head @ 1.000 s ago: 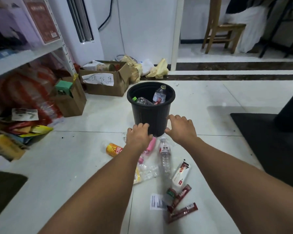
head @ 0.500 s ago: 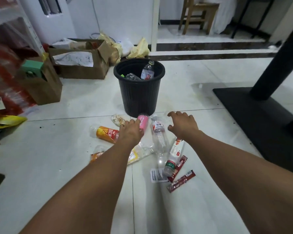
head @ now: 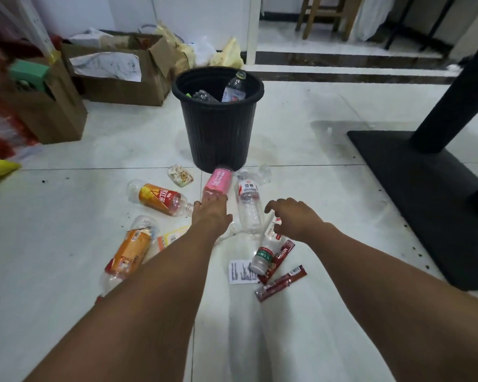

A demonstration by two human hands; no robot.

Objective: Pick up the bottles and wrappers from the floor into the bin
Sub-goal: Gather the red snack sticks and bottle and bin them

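Note:
A black ribbed bin [head: 218, 128] stands on the white tile floor with two clear bottles inside. Litter lies in front of it: a pink-label bottle [head: 218, 181], a clear bottle [head: 249, 205], two orange-label bottles [head: 160, 199] [head: 129, 253], a small green-label bottle [head: 265, 252], red stick wrappers [head: 280, 282], a small snack wrapper [head: 180, 175] and a paper slip [head: 240, 275]. My left hand [head: 211, 213] rests fingers-down at the near end of the pink-label bottle. My right hand [head: 293, 217] hovers with fingers spread above the small green-label bottle.
Cardboard boxes [head: 116, 78] and a brown box [head: 50, 106] sit at the left back. A black table base and post [head: 431, 194] fill the right side. A wooden chair [head: 323, 15] stands beyond the step.
Both hands have come down from the bin's rim to the litter on the floor. The view has tilted downward and nearer to the floor.

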